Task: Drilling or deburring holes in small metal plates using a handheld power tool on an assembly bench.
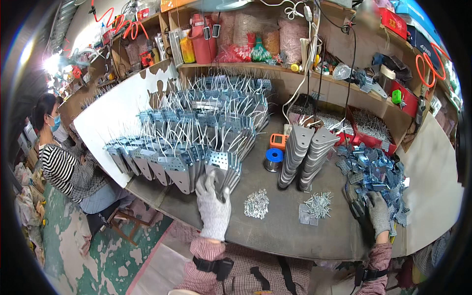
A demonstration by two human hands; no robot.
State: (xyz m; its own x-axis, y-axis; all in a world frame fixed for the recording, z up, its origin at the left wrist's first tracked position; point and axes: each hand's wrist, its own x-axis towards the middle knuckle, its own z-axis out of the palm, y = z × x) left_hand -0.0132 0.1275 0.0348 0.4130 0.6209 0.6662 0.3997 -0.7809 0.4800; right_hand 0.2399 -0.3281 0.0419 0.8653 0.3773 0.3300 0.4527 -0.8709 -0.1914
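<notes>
My left hand (215, 209), in a pale knitted glove, grips the lower end of a grey metal plate (217, 161) with its thumb and fingers. That plate sits at the near right corner of many standing plates (177, 169) with blue-silver brackets and white wires on top. On the right, my gloved right hand (378, 212) curls its fingers at the near edge of a heap of blue-silver metal brackets (376, 169). What those fingers hold is hidden. Just left of it lies a black-handled tool (360, 209), partly covered by the hand.
Two stacks of bent grey plates (297, 152) stand mid-table, beside a blue-ended solder spool (274, 160) and an orange meter (278, 141). Nearer lie small nuts (256, 203) and screws (319, 204). Red trays (371, 128) of fasteners stand behind. A masked person (73, 157) sits at left.
</notes>
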